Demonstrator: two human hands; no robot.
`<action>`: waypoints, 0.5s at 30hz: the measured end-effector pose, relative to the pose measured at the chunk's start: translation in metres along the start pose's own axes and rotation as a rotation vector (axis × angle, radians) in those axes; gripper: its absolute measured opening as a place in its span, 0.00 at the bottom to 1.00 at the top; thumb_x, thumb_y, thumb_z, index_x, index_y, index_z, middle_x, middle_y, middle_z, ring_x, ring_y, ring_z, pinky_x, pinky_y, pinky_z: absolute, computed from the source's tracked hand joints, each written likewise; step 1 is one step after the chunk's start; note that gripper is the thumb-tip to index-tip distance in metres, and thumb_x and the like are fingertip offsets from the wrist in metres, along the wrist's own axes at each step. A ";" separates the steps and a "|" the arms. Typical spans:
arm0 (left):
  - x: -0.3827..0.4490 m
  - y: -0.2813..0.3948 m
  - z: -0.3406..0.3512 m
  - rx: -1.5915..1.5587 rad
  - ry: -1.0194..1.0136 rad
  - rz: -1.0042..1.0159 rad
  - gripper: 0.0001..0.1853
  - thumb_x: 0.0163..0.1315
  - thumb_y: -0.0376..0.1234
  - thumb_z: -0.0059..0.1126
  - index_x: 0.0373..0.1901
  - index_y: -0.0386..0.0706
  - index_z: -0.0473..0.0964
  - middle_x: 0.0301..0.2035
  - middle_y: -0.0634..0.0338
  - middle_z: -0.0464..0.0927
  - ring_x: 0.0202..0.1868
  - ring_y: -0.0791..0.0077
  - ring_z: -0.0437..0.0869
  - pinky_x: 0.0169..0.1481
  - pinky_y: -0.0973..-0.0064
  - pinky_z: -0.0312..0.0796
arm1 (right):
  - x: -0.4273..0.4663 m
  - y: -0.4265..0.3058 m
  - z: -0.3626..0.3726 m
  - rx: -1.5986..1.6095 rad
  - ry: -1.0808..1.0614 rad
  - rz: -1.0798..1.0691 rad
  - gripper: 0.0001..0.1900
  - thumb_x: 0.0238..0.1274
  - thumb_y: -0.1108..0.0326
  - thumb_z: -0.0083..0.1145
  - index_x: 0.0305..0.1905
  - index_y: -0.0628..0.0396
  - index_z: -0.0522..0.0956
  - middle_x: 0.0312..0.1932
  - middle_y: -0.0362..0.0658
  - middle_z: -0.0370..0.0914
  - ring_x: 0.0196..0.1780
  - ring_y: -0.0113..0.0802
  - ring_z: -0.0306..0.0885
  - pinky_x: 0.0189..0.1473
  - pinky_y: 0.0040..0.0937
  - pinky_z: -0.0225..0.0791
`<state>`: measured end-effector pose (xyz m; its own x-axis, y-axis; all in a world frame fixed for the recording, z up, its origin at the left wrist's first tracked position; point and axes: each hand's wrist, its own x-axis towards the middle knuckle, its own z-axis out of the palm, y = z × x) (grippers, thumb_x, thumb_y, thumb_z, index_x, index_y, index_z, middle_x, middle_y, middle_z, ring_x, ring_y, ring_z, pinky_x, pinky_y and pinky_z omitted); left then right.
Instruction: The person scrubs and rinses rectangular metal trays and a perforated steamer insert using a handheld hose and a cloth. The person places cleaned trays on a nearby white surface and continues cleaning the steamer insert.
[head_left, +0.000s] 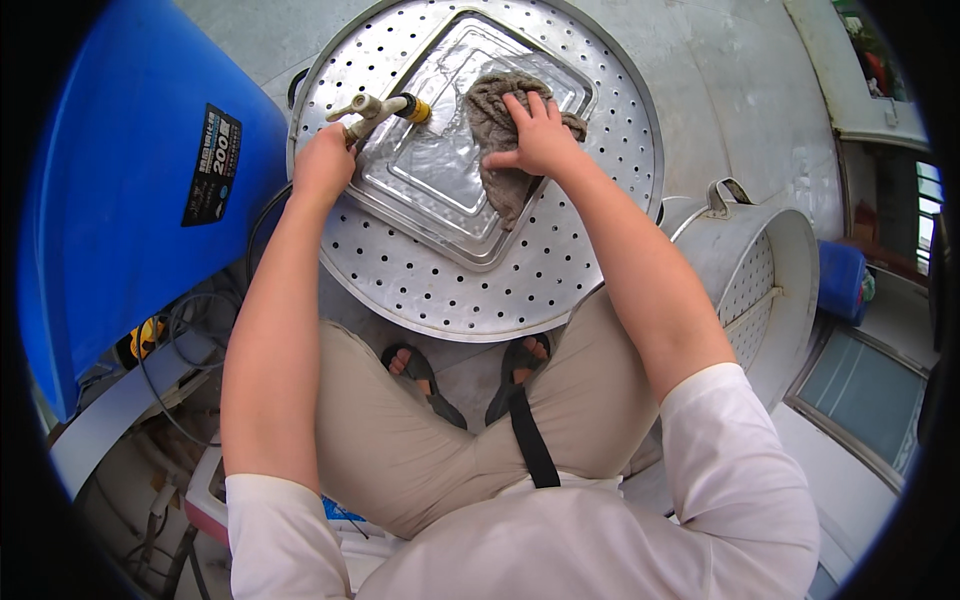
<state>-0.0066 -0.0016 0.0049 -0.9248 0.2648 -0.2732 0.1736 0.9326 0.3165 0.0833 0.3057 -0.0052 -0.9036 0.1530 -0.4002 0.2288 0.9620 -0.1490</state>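
Observation:
My left hand (324, 166) grips a metal tap valve (369, 114) below its lever. A yellow-and-black nozzle (415, 109) on the tap points right, and water runs from it. Under the nozzle lies a rectangular stainless-steel tray (427, 234), wet and shiny, with stepped ridges. My right hand (541, 135) holds a bunched grey-brown cloth (501, 180) against the tray's right side, fingers spread over it. The cloth hides part of the tray's rim. Beneath the tray is a large round perforated metal steamer tray (420, 289).
A tall blue plastic bin (142, 112) with a printed label stands at the left. At right, a big metal steamer tier (780, 262) lies on its side near a blue jug (840, 281). A dark hose (262, 225) and cables run beside my left arm. Tiled floor (720, 82) extends beyond.

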 end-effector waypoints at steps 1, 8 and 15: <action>0.000 0.001 -0.001 -0.006 0.009 0.007 0.11 0.64 0.34 0.62 0.42 0.38 0.76 0.41 0.46 0.84 0.47 0.46 0.84 0.50 0.54 0.74 | 0.006 0.003 0.001 0.057 0.051 0.021 0.62 0.40 0.27 0.70 0.80 0.39 0.53 0.82 0.53 0.44 0.81 0.65 0.43 0.72 0.62 0.56; -0.003 0.000 0.002 -0.030 0.030 0.011 0.10 0.63 0.32 0.62 0.44 0.40 0.78 0.41 0.46 0.84 0.46 0.45 0.84 0.49 0.52 0.74 | 0.025 -0.003 0.002 0.088 0.227 0.200 0.57 0.48 0.25 0.62 0.79 0.45 0.55 0.79 0.57 0.48 0.80 0.61 0.45 0.72 0.60 0.53; -0.001 0.004 0.002 -0.007 0.020 -0.026 0.09 0.63 0.33 0.61 0.42 0.40 0.79 0.40 0.47 0.84 0.46 0.47 0.84 0.50 0.53 0.74 | 0.038 -0.027 -0.002 0.126 0.173 0.182 0.44 0.60 0.40 0.59 0.79 0.37 0.56 0.83 0.49 0.44 0.83 0.59 0.39 0.71 0.72 0.46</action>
<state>-0.0042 0.0025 0.0045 -0.9355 0.2359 -0.2630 0.1475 0.9372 0.3162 0.0426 0.2858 -0.0147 -0.8894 0.3675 -0.2720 0.4265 0.8811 -0.2044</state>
